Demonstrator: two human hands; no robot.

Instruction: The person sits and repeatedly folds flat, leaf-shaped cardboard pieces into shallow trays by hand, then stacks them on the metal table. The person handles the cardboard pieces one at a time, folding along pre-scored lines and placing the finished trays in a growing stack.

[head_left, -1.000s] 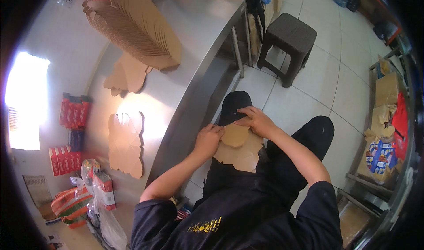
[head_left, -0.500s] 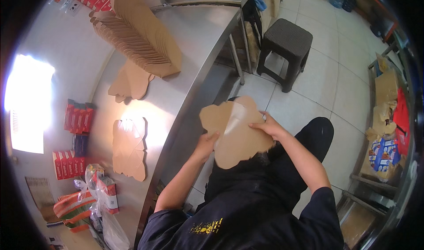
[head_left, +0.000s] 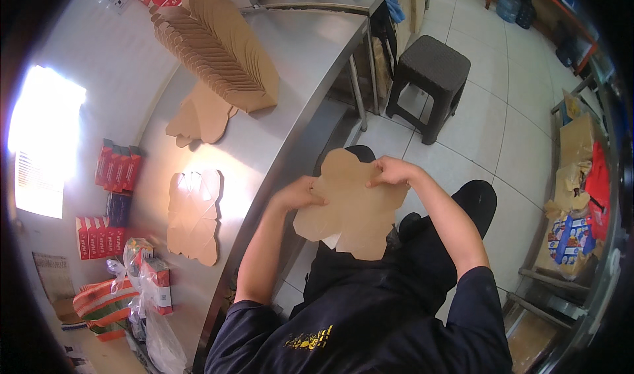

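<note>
Over my lap I hold a flat brown cardboard box blank (head_left: 353,205) with scalloped, notched edges. My left hand (head_left: 306,194) grips its left edge, thumb lying on the top face. On the upper right edge, my right hand (head_left: 395,172) has its thumb on top and the fingers behind, mostly hidden. To the left on the steel table lies a small pile of flat blanks (head_left: 193,219). Farther back, more flat blanks (head_left: 201,116) lie beside a long nested stack of folded cardboard boxes (head_left: 221,54).
Red boxes (head_left: 99,237) and a plastic bag (head_left: 162,338) line the left side of the steel table (head_left: 300,50). A dark plastic stool (head_left: 432,64) stands on the tiled floor ahead. At the right is a shelf with cardboard and a red bag (head_left: 598,186).
The box blank has turned in my hands, and its glossy patch no longer shows. My left hand has moved up along its edge; my right hand has shifted slightly up and left.
</note>
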